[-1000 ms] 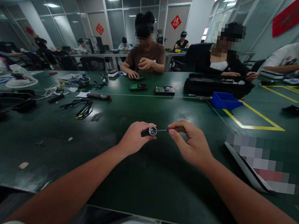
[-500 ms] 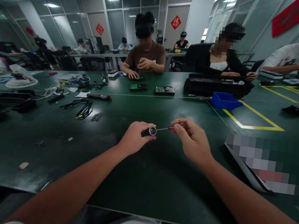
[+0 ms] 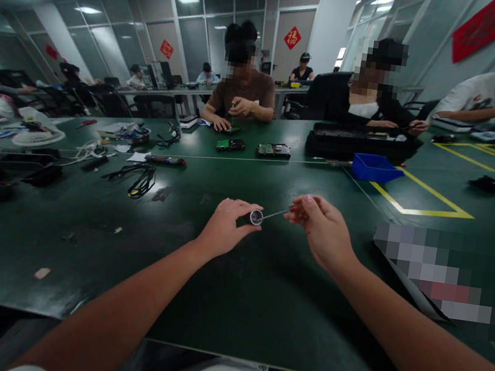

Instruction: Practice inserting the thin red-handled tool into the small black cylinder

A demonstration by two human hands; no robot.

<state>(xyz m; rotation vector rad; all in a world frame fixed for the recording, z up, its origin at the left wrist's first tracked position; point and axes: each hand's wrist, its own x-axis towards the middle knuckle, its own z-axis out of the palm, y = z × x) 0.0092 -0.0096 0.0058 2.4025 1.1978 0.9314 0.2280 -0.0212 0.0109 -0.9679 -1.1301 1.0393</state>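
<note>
My left hand (image 3: 225, 226) grips a short dark cylinder (image 3: 256, 217) between thumb and fingers, its silver-rimmed round end turned toward my right. Inside that rim some dark parts show, too small to make out. My right hand (image 3: 325, 228) is closed on a screwdriver (image 3: 276, 214); the fingers cover most of its reddish handle. The thin metal shaft points left, and its tip reaches the cylinder's rimmed end. How deep the tip sits is hidden. Both hands are held above the green table (image 3: 230, 306).
Black cables (image 3: 140, 181) and a dark pen-shaped tool (image 3: 165, 160) lie to the left. Green circuit boards (image 3: 273, 150) lie ahead, before a co-worker (image 3: 242, 92). A blue bin (image 3: 375, 168) stands ahead right near yellow tape. A blurred-out flat item (image 3: 432, 276) lies right.
My right hand has rolled and drawn slightly right, so its fingers hide more of the screwdriver's handle and more shaft shows. The left hand still holds the cylinder in nearly the same place.
</note>
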